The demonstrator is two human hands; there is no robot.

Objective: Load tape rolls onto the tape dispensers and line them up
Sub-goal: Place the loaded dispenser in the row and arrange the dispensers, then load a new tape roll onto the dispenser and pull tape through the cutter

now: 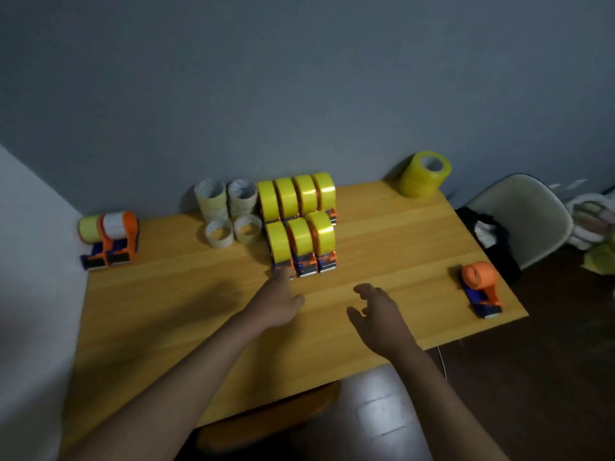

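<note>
Dispensers of orange and blue plastic, two with pale rolls [109,239], stand at the 9 o'clock edge of the yellow wooden table [199,311], and pale clear tape rolls [228,211] sit toward 11 o'clock. At 12 o'clock seven loaded dispensers with yellow rolls [299,224] form two rows; the left hand [278,301], fingers extended, touches the nearest-left one, while the right hand [379,314] hovers relaxed, holding nothing. At 2 o'clock is a stack of yellow tape rolls [424,174], at 3 o'clock an empty orange dispenser [481,287].

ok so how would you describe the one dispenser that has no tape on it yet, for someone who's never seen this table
Start at the wooden table and go to its right edge, near the pale chair. The empty dispenser lies there alone, orange on a blue base. Its bare orange hub sets it apart: the dispensers lined up mid-table all carry yellow rolls.
</note>
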